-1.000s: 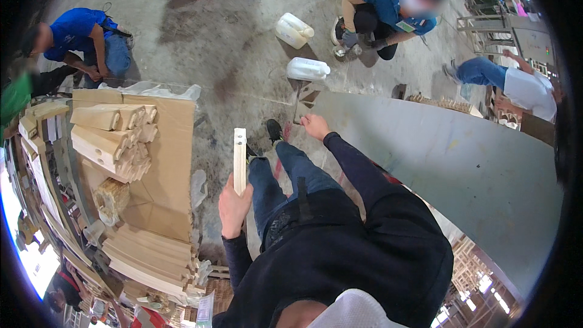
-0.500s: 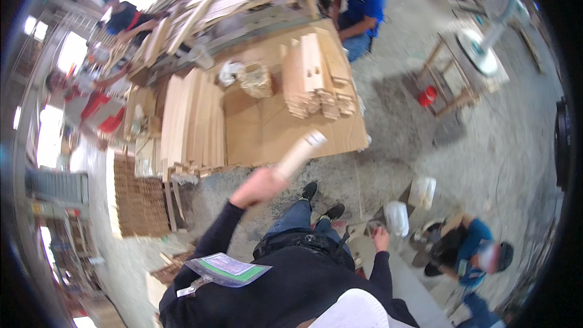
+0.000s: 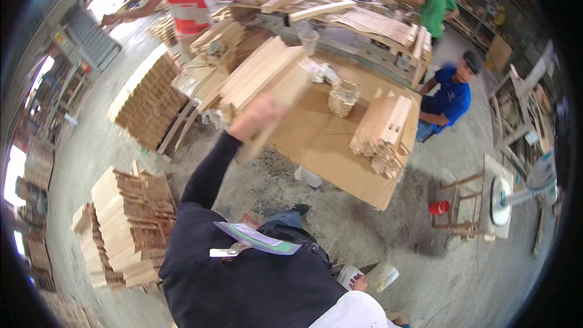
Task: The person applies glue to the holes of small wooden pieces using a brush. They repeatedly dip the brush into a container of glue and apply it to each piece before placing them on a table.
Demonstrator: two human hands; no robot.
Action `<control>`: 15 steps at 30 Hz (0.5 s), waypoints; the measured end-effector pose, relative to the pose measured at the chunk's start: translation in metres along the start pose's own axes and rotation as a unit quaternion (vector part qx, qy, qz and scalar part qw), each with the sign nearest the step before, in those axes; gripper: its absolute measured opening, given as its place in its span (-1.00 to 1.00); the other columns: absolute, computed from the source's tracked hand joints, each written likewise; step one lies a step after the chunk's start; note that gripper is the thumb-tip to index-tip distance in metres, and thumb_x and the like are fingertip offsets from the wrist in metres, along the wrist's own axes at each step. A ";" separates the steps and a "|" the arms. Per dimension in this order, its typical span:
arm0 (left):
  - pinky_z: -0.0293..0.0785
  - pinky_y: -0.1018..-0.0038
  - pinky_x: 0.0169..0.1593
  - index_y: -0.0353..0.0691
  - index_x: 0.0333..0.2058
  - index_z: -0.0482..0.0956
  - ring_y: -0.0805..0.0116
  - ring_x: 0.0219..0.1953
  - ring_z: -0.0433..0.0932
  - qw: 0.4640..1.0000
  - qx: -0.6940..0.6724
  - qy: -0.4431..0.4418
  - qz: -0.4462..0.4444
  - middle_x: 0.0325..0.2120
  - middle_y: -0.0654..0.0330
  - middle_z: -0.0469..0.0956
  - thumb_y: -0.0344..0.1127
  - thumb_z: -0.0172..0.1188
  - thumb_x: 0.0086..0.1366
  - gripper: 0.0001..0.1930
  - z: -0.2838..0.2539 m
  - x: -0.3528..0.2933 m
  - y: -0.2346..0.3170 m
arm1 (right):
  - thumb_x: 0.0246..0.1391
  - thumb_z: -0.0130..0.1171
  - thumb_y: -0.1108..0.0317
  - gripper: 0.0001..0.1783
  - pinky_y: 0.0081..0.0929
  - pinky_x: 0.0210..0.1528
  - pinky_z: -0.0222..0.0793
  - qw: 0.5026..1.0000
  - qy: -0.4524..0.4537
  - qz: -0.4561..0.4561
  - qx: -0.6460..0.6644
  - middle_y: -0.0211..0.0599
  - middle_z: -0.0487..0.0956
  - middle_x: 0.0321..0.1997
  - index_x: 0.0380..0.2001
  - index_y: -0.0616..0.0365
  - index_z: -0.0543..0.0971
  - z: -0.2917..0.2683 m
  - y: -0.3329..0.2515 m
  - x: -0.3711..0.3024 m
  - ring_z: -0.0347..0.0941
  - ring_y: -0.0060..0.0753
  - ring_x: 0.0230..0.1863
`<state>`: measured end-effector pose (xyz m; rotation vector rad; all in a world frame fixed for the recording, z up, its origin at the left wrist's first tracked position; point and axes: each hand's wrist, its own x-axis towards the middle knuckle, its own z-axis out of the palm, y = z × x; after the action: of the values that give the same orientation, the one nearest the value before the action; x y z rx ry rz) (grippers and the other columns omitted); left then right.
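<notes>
Left fingers (image 3: 274, 109) were wrapped round a blurred board (image 3: 293, 88) at eleven o'clock, needing steady handling; right fingers' (image 3: 356, 280) state couldn't be told.

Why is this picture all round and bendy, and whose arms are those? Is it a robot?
No robot here, just a person with two bare hands. The picture comes from a camera worn on the person's head, looking down. Its very wide lens bends straight edges, so everything looks round.

The left hand holds a piece of wood, which looks blurry. The right hand is low in the picture, by a white jug; it's too small to tell if it holds anything.

In front is a surface covered with cardboard. On it lie long boards, a yellowish bundle and a pile of shorter pieces. Someone in a blue shirt is at the far right end.
</notes>
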<state>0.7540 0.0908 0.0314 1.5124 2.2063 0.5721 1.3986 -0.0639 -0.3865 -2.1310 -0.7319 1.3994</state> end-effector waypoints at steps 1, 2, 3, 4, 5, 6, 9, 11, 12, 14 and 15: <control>0.47 0.46 -0.20 -0.25 -0.23 0.63 0.38 -0.35 0.53 0.995 -0.032 -0.082 -0.052 -0.39 0.17 0.62 -0.14 0.13 0.26 -0.70 0.029 -0.008 0.009 | 0.26 -0.19 0.09 -0.54 -0.42 -0.63 0.40 1.000 -0.005 0.015 0.004 -0.14 0.57 -0.33 -0.14 0.29 0.48 -0.003 0.009 0.011 0.54 -0.27 -0.51; 0.47 0.46 -0.28 -0.32 -0.24 0.62 0.40 -0.37 0.52 0.978 -0.147 -0.140 -0.050 -0.43 0.13 0.60 -0.09 0.16 0.23 -0.64 0.054 -0.023 0.017 | 0.27 -0.19 0.08 -0.54 -0.41 -0.62 0.41 1.000 -0.011 0.018 0.006 -0.13 0.57 -0.34 -0.15 0.30 0.48 0.000 0.008 0.012 0.53 -0.27 -0.51; 0.45 0.45 -0.35 -0.38 -0.25 0.59 0.42 -0.42 0.52 0.976 -0.157 -0.145 -0.034 -0.49 0.12 0.57 -0.04 0.18 0.16 -0.56 0.072 -0.038 0.035 | 0.27 -0.19 0.07 -0.53 -0.41 -0.60 0.42 0.999 -0.025 0.026 0.016 -0.13 0.57 -0.34 -0.15 0.30 0.48 0.011 0.010 0.007 0.53 -0.27 -0.50; 0.45 0.44 -0.36 -0.39 -0.28 0.59 0.40 -0.44 0.52 0.971 -0.171 -0.166 -0.025 -0.51 0.11 0.57 0.00 0.18 0.12 -0.53 0.090 -0.050 0.040 | 0.27 -0.20 0.07 -0.52 -0.40 -0.59 0.42 0.999 -0.029 0.030 0.019 -0.13 0.57 -0.34 -0.16 0.31 0.48 0.013 0.008 0.003 0.53 -0.27 -0.50; 0.45 0.43 -0.38 -0.39 -0.31 0.60 0.38 -0.47 0.52 0.965 -0.184 -0.186 -0.023 -0.54 0.10 0.56 0.04 0.19 0.08 -0.50 0.104 -0.062 0.043 | 0.27 -0.21 0.07 -0.52 -0.40 -0.56 0.43 0.997 -0.044 0.025 0.051 -0.13 0.57 -0.32 -0.15 0.30 0.48 0.019 0.007 0.002 0.51 -0.27 -0.49; 0.47 0.31 -0.42 -0.42 -0.43 0.60 0.22 -0.54 0.55 0.970 -0.160 -0.180 -0.033 -0.62 -0.02 0.55 0.08 0.18 0.08 -0.47 0.116 -0.072 0.048 | 0.27 -0.21 0.07 -0.52 -0.41 -0.56 0.42 0.998 -0.056 0.020 0.036 -0.14 0.57 -0.32 -0.15 0.30 0.48 0.021 0.010 0.007 0.51 -0.27 -0.49; 0.48 0.28 -0.26 -0.45 -0.28 0.55 0.08 -0.40 0.58 0.967 -0.167 -0.191 -0.009 -0.49 -0.14 0.57 -0.02 0.12 0.05 -0.49 0.140 -0.092 0.065 | 0.27 -0.21 0.07 -0.53 -0.45 -0.58 0.39 0.998 -0.057 -0.005 0.011 -0.15 0.56 -0.33 -0.17 0.29 0.49 0.023 0.020 0.018 0.50 -0.29 -0.51; 0.48 0.26 -0.23 -0.43 -0.25 0.56 0.05 -0.37 0.58 0.963 -0.176 -0.204 -0.006 -0.47 -0.13 0.58 -0.01 0.11 0.05 -0.49 0.143 -0.103 0.070 | 0.28 -0.21 0.08 -0.54 -0.48 -0.60 0.37 0.999 -0.048 -0.023 -0.003 -0.16 0.56 -0.34 -0.20 0.29 0.50 0.032 0.015 0.012 0.50 -0.31 -0.52; 0.48 0.25 -0.23 -0.42 -0.25 0.56 0.04 -0.37 0.58 0.963 -0.172 -0.208 -0.012 -0.47 -0.12 0.58 -0.02 0.11 0.05 -0.50 0.144 -0.107 0.072 | 0.28 -0.21 0.08 -0.54 -0.48 -0.61 0.36 0.998 -0.051 -0.018 -0.008 -0.16 0.55 -0.36 -0.21 0.29 0.50 0.035 0.012 0.011 0.50 -0.31 -0.52; 0.49 0.24 -0.23 -0.40 -0.24 0.56 0.03 -0.38 0.58 0.963 -0.159 -0.220 -0.007 -0.48 -0.11 0.58 -0.02 0.10 0.05 -0.50 0.143 -0.109 0.079 | 0.29 -0.21 0.09 -0.54 -0.48 -0.63 0.33 0.999 -0.046 -0.007 -0.008 -0.17 0.55 -0.39 -0.25 0.29 0.50 0.037 0.003 -0.002 0.49 -0.33 -0.53; 0.49 0.23 -0.24 -0.40 -0.24 0.55 0.03 -0.38 0.58 0.963 -0.151 -0.223 -0.003 -0.49 -0.11 0.58 -0.03 0.10 0.05 -0.51 0.142 -0.109 0.081 | 0.29 -0.23 0.06 -0.53 -0.39 -0.58 0.37 0.998 -0.062 -0.011 -0.022 -0.16 0.55 -0.32 -0.19 0.27 0.49 0.037 0.006 -0.002 0.51 -0.29 -0.48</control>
<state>0.9302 0.0300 -0.0327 1.3194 1.6951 0.4834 1.3644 -0.0660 -0.4022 -2.0776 -0.8370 1.5283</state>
